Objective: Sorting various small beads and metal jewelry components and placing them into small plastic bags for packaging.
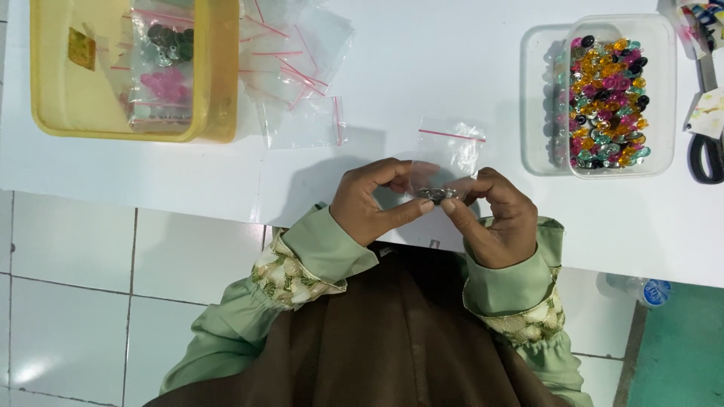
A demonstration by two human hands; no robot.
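Both hands pinch a small clear bag.

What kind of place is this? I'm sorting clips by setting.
Likely a small craft-packing workstation: a clear plastic box of multicoloured beads, loose clear red-striped zip bags, and a yellow plastic tub holding filled bags on a white table.

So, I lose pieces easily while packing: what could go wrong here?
Both hands, left hand and right hand, pinch the small clear bag right at the table edge; a dropped piece could fall to the floor. The open tub of coloured beads beside the right hand could get knocked.
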